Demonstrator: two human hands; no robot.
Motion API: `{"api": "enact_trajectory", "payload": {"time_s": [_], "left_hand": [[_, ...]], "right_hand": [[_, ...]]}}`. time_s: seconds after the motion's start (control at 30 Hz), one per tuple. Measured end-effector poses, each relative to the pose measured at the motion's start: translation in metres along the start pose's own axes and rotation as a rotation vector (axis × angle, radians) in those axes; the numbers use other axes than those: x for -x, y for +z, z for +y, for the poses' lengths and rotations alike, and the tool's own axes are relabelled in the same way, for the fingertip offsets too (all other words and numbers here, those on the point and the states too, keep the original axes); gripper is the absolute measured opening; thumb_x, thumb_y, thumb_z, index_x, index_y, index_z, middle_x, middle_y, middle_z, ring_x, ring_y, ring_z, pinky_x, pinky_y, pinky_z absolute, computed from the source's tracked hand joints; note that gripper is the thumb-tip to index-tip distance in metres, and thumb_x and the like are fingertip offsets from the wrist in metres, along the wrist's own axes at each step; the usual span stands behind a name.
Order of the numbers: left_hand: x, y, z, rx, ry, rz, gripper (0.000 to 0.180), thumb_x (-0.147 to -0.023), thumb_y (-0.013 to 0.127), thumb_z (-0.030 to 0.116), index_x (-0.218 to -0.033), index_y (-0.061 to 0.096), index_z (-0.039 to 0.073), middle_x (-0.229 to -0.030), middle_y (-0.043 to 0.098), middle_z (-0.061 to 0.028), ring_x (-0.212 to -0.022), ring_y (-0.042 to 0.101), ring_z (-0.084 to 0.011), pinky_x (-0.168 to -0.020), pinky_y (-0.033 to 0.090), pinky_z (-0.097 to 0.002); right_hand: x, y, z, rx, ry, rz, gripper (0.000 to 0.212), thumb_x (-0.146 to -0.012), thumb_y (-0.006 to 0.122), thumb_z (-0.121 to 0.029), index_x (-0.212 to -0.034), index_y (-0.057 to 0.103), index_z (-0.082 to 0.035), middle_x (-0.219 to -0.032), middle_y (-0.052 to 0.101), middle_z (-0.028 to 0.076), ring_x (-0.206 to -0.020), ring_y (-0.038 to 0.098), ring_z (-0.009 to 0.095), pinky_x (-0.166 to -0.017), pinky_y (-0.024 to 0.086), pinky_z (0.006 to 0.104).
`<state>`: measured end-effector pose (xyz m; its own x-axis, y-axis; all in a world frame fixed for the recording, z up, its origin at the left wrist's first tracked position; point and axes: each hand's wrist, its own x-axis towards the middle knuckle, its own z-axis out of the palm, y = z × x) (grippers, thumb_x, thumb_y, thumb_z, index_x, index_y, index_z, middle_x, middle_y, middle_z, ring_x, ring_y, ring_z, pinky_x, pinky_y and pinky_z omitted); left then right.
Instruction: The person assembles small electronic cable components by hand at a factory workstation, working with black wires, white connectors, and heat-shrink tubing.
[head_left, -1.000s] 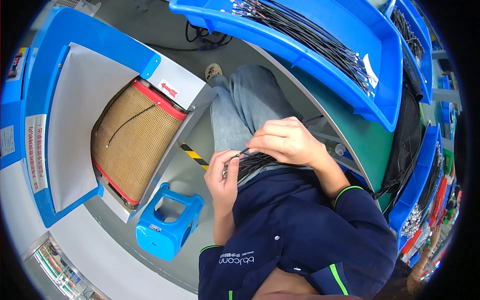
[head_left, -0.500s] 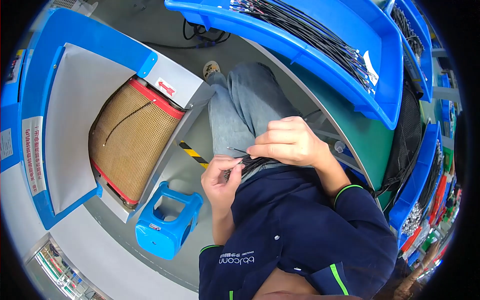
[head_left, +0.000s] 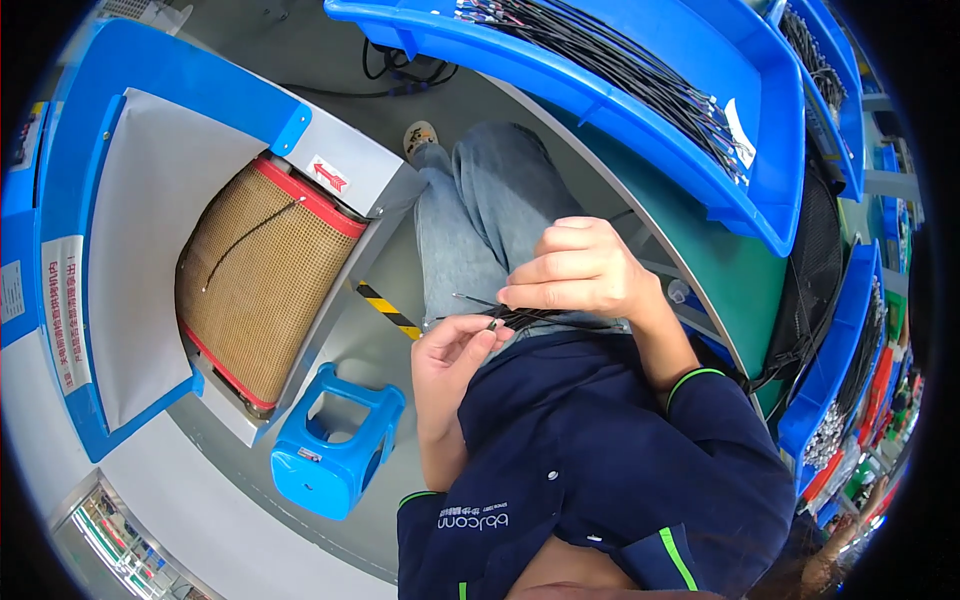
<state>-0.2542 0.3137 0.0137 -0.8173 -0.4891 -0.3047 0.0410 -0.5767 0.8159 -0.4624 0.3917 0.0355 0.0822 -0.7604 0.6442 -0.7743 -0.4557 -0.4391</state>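
My right hand point(head_left: 585, 268) is closed above my lap, thumb and fingertips pinching a thin black cable point(head_left: 477, 299) whose end sticks out to the left. Just below and to the left, my left hand point(head_left: 447, 362) is closed too. Between its thumb and forefinger sits a tiny dark piece point(head_left: 493, 325), too small to name. A bundle of black cables point(head_left: 535, 318) lies across my lap under both hands, partly hidden by the fingers.
At left, a blue-and-white machine has a brown mesh conveyor belt point(head_left: 265, 290) with one black cable point(head_left: 252, 240) on it. A blue stool point(head_left: 325, 470) stands below. A blue tray point(head_left: 770, 90) of cables rests on the green-topped table point(head_left: 735, 300) at right.
My left hand has shifted slightly right and lower, with the small dark piece now showing at its fingertips. My right hand has risen a little, still pinching the cable.
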Motion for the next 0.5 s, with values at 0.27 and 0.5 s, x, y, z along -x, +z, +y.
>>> {"api": "enact_trajectory", "payload": {"time_s": [0.27, 0.5], "left_hand": [[0.003, 0.005, -0.004, -0.045, 0.170, 0.104, 0.011, -0.084, 0.060, -0.007, -0.095, 0.062, -0.007, -0.089, 0.067, -0.0126, -0.081, 0.066, -0.0167, -0.073, 0.054, -0.0253], [0.004, 0.010, -0.012, -0.314, 0.306, 0.281, 0.012, -0.078, 0.066, -0.008, -0.090, 0.064, -0.006, -0.085, 0.066, -0.0095, -0.077, 0.063, -0.0118, -0.069, 0.051, -0.0218]], "right_hand": [[0.001, 0.006, -0.006, -0.055, 0.118, -0.049, 0.020, -0.070, 0.068, -0.015, -0.090, 0.069, -0.011, -0.091, 0.064, 0.001, -0.081, 0.058, 0.017, -0.073, 0.048, 0.0334], [0.003, 0.017, -0.036, -0.028, 0.217, 0.059, 0.021, -0.067, 0.072, -0.012, -0.086, 0.064, -0.009, -0.088, 0.058, 0.002, -0.086, 0.055, 0.023, -0.075, 0.046, 0.0377]]}}
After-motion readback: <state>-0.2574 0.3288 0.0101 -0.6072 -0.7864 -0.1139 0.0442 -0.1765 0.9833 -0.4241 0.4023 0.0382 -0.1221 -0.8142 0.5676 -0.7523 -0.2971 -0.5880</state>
